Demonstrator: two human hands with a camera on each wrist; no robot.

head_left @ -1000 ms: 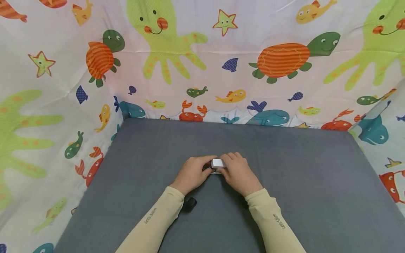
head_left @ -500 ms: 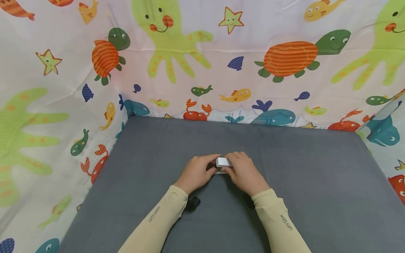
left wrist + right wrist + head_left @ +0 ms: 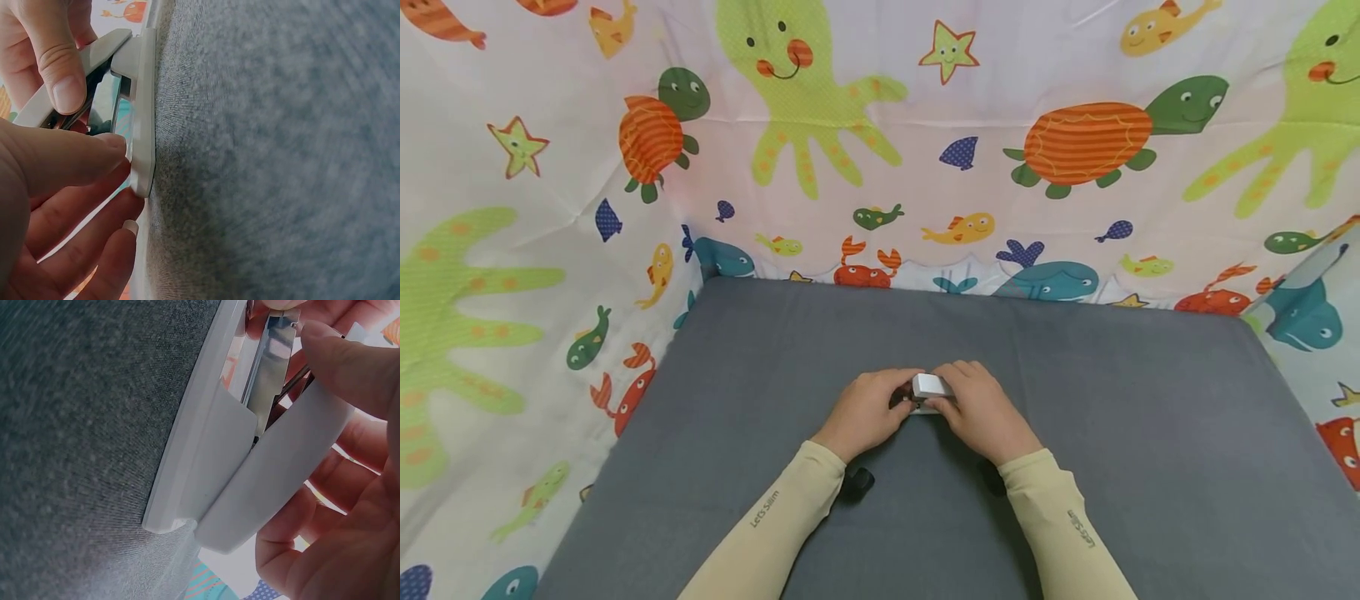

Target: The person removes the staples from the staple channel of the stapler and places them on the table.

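Note:
A white stapler [image 3: 931, 385] rests on the grey cloth between both hands, its top cover [image 3: 281, 465] raised at an angle above its base [image 3: 145, 119]. Between cover and base, the metal staple magazine [image 3: 272, 365] is exposed. My right hand [image 3: 981, 408] grips the cover, its thumb [image 3: 350, 365] against the cover's inner edge and fingers behind. At the front end, my left hand [image 3: 867, 410] pinches the magazine's tip between thumb [image 3: 81, 153] and fingers, with other fingertips right at the base's end. Staples inside the magazine are hidden.
Grey cloth [image 3: 760, 358] covers the table around the hands. Behind and at the sides hangs a curtain [image 3: 820, 225] printed with sea animals. Dark wrist-camera mounts [image 3: 856, 483] sit under the sleeves.
The head view has shifted a little, placing everything slightly further right in the picture. Both hands keep their hold on the stapler, with hardly any movement.

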